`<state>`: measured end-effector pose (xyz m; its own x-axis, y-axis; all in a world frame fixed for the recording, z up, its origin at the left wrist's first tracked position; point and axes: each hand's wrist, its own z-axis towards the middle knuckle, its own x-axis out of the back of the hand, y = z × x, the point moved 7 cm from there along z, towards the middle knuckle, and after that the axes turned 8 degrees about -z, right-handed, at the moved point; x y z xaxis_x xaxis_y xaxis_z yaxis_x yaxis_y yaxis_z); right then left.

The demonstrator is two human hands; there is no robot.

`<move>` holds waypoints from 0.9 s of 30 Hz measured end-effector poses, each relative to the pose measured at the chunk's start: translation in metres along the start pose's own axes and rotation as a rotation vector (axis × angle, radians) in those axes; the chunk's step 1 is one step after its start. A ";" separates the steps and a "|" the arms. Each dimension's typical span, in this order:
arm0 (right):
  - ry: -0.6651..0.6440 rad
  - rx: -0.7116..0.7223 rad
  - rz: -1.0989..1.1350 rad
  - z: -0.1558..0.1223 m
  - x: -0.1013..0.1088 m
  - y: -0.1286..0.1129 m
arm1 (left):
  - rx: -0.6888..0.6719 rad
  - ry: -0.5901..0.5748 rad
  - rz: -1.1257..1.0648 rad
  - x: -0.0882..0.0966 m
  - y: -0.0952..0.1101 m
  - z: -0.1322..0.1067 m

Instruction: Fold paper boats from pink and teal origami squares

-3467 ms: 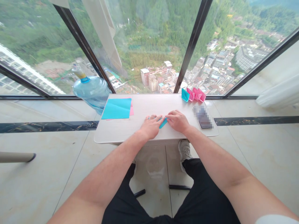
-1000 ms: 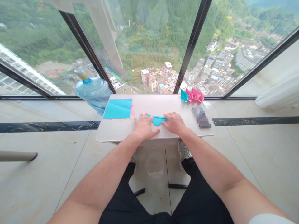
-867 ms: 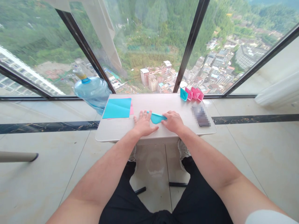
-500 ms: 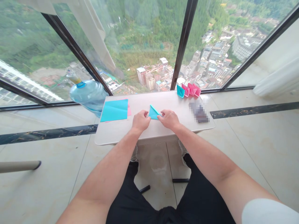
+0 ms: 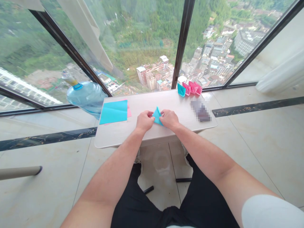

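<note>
Between my hands, over the middle of the small white table (image 5: 116, 136), is a folded piece of blue paper (image 5: 157, 116), its point facing away from me. My left hand (image 5: 145, 120) pinches its left edge with thumb and fingers. On the opposite edge, my right hand (image 5: 169, 119) grips the same paper, fingers closed. Flat blue sheets (image 5: 113, 112) lie to the left of my left hand, with pink paper (image 5: 129, 110) sticking out from beneath. At the far right edge stand a blue folded paper boat (image 5: 181, 90) and several pink paper boats (image 5: 191, 88) in a row.
A blurred-out dark item (image 5: 201, 109) lies at the table's right side. Behind the left end of the table, a large clear blue water jug (image 5: 86, 97) leans by the window. Tall windows with dark frames (image 5: 182, 41) rise beyond the table.
The blue paper has turned and tilted between my hands, so its point now faces away from me more. My hands have come slightly closer together. The view has shifted a little.
</note>
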<state>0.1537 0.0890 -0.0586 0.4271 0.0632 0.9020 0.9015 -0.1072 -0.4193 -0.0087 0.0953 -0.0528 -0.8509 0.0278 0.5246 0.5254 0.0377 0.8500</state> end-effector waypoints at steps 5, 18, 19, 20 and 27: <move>-0.007 0.008 0.049 0.000 -0.001 0.000 | 0.067 0.019 -0.125 -0.006 -0.009 0.004; 0.212 0.081 0.340 -0.006 0.021 -0.010 | 0.163 0.232 -0.595 0.005 -0.008 0.001; 0.237 0.086 0.306 -0.009 0.023 -0.013 | 0.145 0.208 -0.637 0.003 -0.004 0.001; 0.249 0.093 0.276 -0.012 0.025 -0.016 | 0.131 0.169 -0.676 -0.001 -0.001 0.000; 0.142 0.177 0.344 -0.018 0.022 -0.027 | 0.192 0.051 -0.869 -0.009 0.007 -0.007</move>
<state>0.1372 0.0754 -0.0259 0.7027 -0.0851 0.7063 0.7114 0.0751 -0.6987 0.0028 0.0882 -0.0518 -0.9458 -0.1334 -0.2960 -0.3176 0.1917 0.9286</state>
